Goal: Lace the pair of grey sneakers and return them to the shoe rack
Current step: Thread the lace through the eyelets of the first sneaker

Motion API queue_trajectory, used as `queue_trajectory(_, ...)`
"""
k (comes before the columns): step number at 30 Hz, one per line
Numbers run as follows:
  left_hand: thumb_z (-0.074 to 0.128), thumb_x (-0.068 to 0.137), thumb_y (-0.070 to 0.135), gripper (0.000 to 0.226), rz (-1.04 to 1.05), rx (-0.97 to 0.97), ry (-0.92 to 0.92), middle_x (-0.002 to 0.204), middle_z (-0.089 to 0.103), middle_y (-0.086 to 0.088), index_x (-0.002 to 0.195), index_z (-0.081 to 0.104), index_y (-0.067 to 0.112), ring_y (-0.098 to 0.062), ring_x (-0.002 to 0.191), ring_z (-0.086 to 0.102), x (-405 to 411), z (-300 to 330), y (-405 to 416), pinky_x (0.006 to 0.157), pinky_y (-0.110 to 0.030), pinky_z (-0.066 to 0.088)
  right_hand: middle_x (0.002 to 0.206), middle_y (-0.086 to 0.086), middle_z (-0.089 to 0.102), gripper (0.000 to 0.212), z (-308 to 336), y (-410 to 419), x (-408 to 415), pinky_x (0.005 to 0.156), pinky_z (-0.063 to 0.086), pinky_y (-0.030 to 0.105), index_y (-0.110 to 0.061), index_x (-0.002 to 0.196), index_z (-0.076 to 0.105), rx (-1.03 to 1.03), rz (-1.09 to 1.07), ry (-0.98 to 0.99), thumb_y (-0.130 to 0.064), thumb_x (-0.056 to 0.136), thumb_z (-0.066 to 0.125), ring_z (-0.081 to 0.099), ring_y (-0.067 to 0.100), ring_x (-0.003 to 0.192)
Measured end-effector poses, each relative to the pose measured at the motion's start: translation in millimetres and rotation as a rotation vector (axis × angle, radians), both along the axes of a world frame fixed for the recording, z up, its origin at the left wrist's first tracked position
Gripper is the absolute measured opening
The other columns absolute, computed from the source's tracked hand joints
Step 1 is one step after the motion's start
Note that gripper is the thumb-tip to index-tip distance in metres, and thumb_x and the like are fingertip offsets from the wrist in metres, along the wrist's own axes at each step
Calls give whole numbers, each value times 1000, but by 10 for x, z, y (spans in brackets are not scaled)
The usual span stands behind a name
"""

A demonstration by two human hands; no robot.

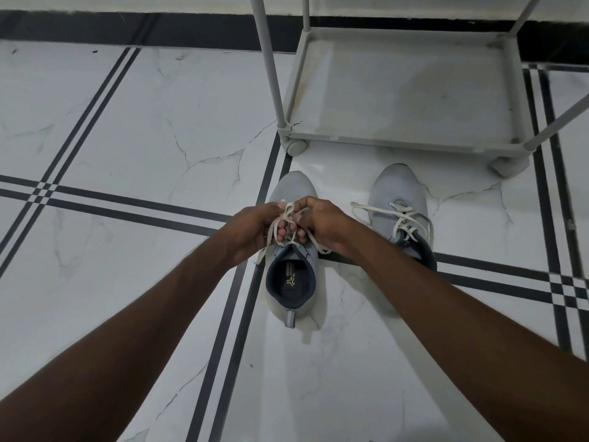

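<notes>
Two grey sneakers stand on the floor, toes pointing away from me. Over the tongue of the left sneaker (294, 186) my left hand (251, 226) and my right hand (322, 221) meet, each pinching part of its white lace (288, 212). The lace crosses between my fingers; its loose ends hang down both sides of the shoe. The dark opening of this sneaker shows below my hands. The right sneaker (398, 189) sits apart to the right, its white lace (404, 218) threaded through the eyelets, with long loops lying loose on top. My right forearm covers its heel.
A grey shoe rack (398, 141) on small wheels stands just beyond the sneakers, its bottom shelf bare. Its upright posts rise at the left and right. The floor is white marble tile with dark stripes; a black skirting runs along the far wall.
</notes>
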State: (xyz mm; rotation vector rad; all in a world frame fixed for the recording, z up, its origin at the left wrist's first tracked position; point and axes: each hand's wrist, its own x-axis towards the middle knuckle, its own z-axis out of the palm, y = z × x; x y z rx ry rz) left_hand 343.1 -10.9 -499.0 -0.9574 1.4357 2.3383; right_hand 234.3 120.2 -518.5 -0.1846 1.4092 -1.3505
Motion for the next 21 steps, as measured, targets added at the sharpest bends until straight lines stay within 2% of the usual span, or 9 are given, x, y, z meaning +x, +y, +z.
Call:
queue_trajectory(2,63,93,21,24,-75,-148,4,85,64,-16,104,66,1,-18,68,60,22,58,-35,65,-25,55,64,10,55,18,18,-23,-21,45,40,25,-8,97,54,38,-15,13,7,93,45,45,15,47)
queue_trajectory(4,72,85,15,23,-186,-402,12,84,70,-17,97,67,-4,-21,69,66,31,131,-101,68,-27,58,63,11,55,22,32,-34,-29,44,41,24,-6,96,55,70,-24,43,10,89,42,46,15,44)
queue_trajectory(6,77,79,10,12,-316,-808,28,80,76,-12,87,72,4,-19,71,72,10,190,-126,73,-32,59,64,14,56,25,44,-44,-34,44,41,24,-5,97,56,98,-19,50,10,87,39,47,16,43)
queue_trajectory(8,77,75,12,7,-377,-1173,82,72,75,-1,79,72,15,-16,69,71,-9,196,-61,70,-34,57,66,17,59,27,63,-59,-45,45,42,25,-1,99,58,121,23,71,10,86,38,49,17,42)
queue_trajectory(10,74,73,19,7,-343,-1344,148,67,71,3,74,67,21,-16,63,67,12,131,57,62,-37,55,67,17,63,34,86,-66,-47,47,42,26,4,107,62,143,93,107,10,85,37,51,17,43)
queue_trajectory(13,68,75,28,10,-206,-1366,161,67,70,3,72,61,22,-19,64,66,76,3,165,60,-41,53,76,17,66,33,95,-28,-50,47,42,24,3,119,63,146,176,129,4,93,42,55,15,49)
queue_trajectory(17,74,79,17,12,-13,-1184,105,74,71,2,71,66,15,-15,73,67,106,-15,279,66,-35,55,68,10,72,15,87,67,-101,52,54,24,2,100,72,164,123,277,-1,88,62,67,20,59)
queue_trajectory(19,79,76,18,15,64,-1036,48,76,72,0,70,66,13,-18,77,68,154,-48,259,72,-35,55,64,9,72,9,77,103,-105,56,56,23,-1,86,74,230,127,499,-9,83,71,69,21,57)
queue_trajectory(21,81,75,20,20,168,-880,-38,76,74,-2,66,65,13,-21,76,70,249,-98,170,75,-39,56,57,0,68,13,38,167,-132,56,51,17,-10,71,74,323,223,875,-21,77,77,64,12,50)
